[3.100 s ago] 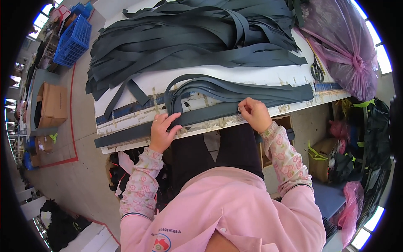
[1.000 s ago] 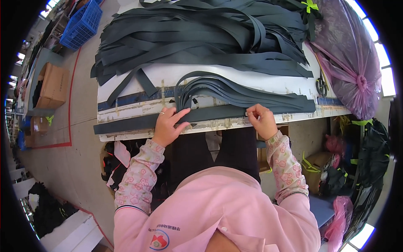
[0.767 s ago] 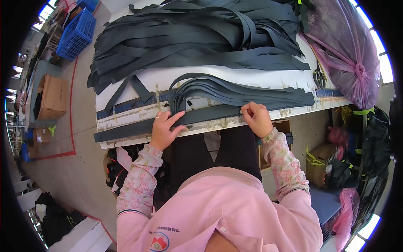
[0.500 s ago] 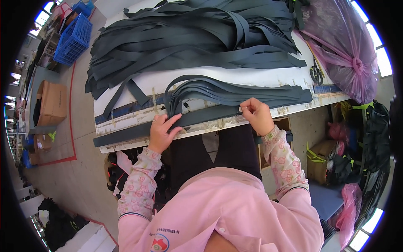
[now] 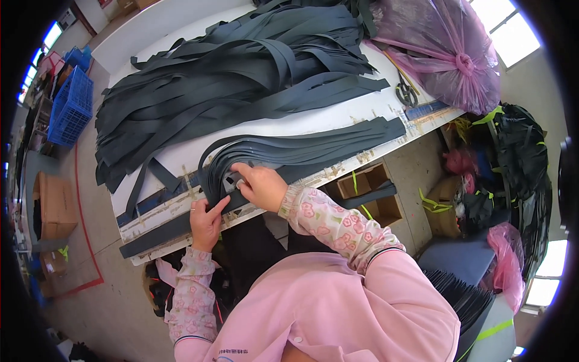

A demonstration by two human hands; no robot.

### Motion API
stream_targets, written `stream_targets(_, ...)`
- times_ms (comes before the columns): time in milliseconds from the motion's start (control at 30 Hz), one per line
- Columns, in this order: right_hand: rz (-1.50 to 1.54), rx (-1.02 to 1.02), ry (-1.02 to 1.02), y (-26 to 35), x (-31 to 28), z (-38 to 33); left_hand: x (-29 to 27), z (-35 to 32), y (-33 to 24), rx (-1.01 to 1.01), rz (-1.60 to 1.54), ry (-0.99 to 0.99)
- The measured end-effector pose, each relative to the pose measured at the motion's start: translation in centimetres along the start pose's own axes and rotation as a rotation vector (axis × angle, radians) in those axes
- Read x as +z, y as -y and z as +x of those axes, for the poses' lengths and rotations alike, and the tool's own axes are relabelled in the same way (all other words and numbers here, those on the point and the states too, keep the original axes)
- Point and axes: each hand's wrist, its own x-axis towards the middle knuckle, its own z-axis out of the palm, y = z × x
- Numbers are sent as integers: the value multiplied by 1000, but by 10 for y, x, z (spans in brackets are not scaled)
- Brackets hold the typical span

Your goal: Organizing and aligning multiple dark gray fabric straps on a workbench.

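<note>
A stack of long dark grey fabric strips (image 5: 313,148), folded over at its left end, lies along the near edge of the white table (image 5: 338,117). My left hand (image 5: 206,220) presses on the dark strip at the table's edge, fingers spread, a ring on one finger. My right hand (image 5: 260,186) rests on the folded end of the stack, fingers curled over the strips and touching them next to my left thumb. A single long strip (image 5: 158,234) runs leftward along the table's front edge.
A large heap of the same dark strips (image 5: 229,78) covers the far half of the table. Scissors (image 5: 405,93) lie at the right beside a tied pink plastic bag (image 5: 446,48). Blue crates (image 5: 71,102) and cardboard boxes (image 5: 51,205) stand on the floor at left; black bags (image 5: 512,163) pile up at right.
My right hand has slid left along the stack, from its middle to the folded end, and now sits beside my left hand. The view has tilted as my head moved.
</note>
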Motion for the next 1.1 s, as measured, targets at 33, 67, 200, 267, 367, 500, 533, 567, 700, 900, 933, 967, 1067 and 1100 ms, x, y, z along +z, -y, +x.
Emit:
stream_targets(33,169,59,102,2,6,-2,-1,1,-1,9,-12,5)
stream_targets(67,185,45,132,4,15,-5,2,-2,-1,-59,-15,-27)
stream_targets(200,247,151,77,1,37,-20,-1,3,-4,-44,-3,-58)
stream_targets(267,258,153,90,1,35,-22,6,2,2,-25,-13,-50)
stream_targets(367,214,166,204,10,35,-20,6,1,2,-54,-51,-44)
stream_targets(500,113,127,189,14,44,-23,5,-3,4,-60,-62,-52)
stream_targets(533,82,119,178,14,46,-23,5,-4,5,-49,-61,-43)
stream_targets(567,82,116,185,16,47,-23,4,-6,5,-47,-60,-53)
stream_targets(700,0,77,167,23,48,-23,3,-6,6,-48,-53,-54)
stream_targets(900,-51,37,138,21,53,-26,5,-4,4,-38,-42,-62)
stream_targets(933,-64,13,165,20,51,-27,4,-4,3,-53,-36,-52)
stream_targets(967,-67,17,160,17,48,-28,4,-4,2,-66,-30,-43)
stream_targets(1067,242,285,172,1,15,-30,5,-3,1,-70,-59,-47)
stream_targets(1100,278,339,157,-13,-2,-31,4,-2,1,-58,-69,-43)
